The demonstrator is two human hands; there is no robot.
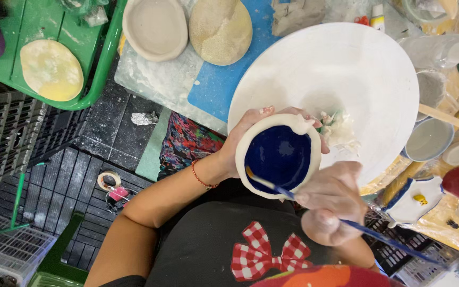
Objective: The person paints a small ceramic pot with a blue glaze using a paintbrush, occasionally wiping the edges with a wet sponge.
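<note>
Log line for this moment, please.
left hand: holds small bowl | right hand: holds brush | brush tip: inside bowl's blue interior | behind: large white dish

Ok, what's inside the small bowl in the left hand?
The small bowl has a dark blue coated interior, with the brush tip from the right hand against its lower wall. The left hand covers its underside.
</note>
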